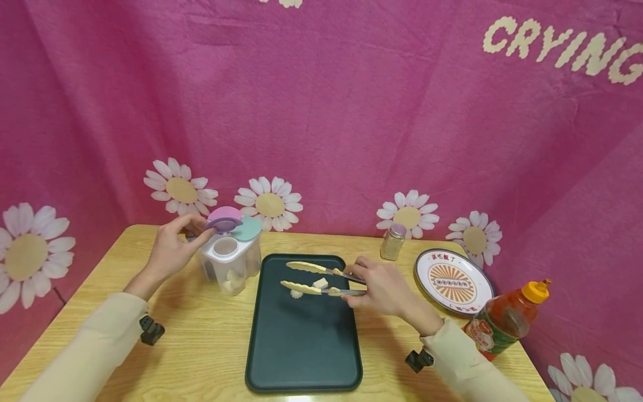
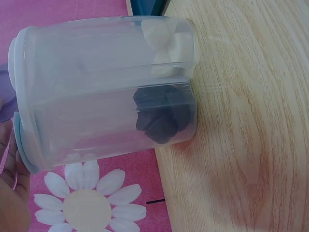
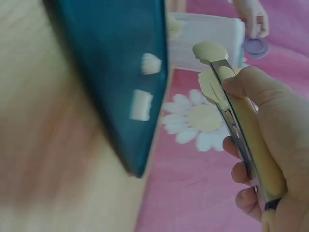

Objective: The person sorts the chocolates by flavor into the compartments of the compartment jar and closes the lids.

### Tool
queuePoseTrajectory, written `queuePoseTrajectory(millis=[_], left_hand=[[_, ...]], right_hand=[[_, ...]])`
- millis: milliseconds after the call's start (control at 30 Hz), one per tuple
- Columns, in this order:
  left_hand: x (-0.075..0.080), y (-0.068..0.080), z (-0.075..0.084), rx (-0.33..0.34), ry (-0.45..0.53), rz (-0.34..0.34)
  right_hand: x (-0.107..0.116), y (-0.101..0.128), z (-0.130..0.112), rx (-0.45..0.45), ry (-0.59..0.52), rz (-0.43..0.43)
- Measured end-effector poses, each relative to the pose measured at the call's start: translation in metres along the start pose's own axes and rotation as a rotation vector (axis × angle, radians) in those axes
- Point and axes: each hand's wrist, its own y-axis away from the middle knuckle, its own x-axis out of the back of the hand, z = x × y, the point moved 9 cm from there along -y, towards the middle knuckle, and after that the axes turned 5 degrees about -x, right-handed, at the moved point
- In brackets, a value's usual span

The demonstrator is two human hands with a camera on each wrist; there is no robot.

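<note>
My left hand [image 1: 173, 248] pinches the raised purple lid [image 1: 224, 224] of a clear compartment container [image 1: 253, 259]. Below that lid a round opening shows, and pale chunks [image 1: 233, 282] lie at the bottom of the compartment. Dark pieces [image 2: 163, 113] fill the base of another compartment in the left wrist view. My right hand [image 1: 379, 285] grips a pair of tongs [image 1: 313, 288] with cream scalloped tips, spread apart with nothing between them. They hover over the dark tray [image 1: 303, 346], where two small white pieces [image 3: 141, 105] lie near its far end.
A small shaker jar [image 1: 393, 242] stands behind the tray on the right. Farther right are a patterned white plate [image 1: 454, 281] and a red sauce bottle [image 1: 504, 321] with a yellow cap. A pink cloth [image 1: 321, 111] hangs behind the wooden table [image 1: 196, 357].
</note>
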Motion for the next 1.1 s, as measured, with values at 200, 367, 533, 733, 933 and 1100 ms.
queuePoseTrajectory(millis=[200,367,533,733,933,1100], left_hand=[[0.000,0.000,0.000,-0.003,0.001,0.000],[-0.001,0.001,0.000,0.003,0.003,0.000],[0.000,0.001,0.000,0.002,-0.004,0.007],[0.000,0.001,0.001,0.017,-0.007,-0.002],[-0.001,0.001,0.002,0.022,-0.008,-0.010],[0.000,0.002,0.001,0.023,-0.009,-0.012]], right_hand=[[-0.026,0.012,0.005,-0.013,-0.027,-0.082],[-0.040,0.015,0.009,-0.047,-0.065,-0.139],[-0.044,0.015,0.010,-0.057,-0.078,-0.159],[-0.044,0.016,0.008,-0.045,-0.096,-0.156],[-0.043,0.017,0.008,-0.038,-0.104,-0.147],[-0.029,0.011,0.002,-0.013,-0.121,-0.099]])
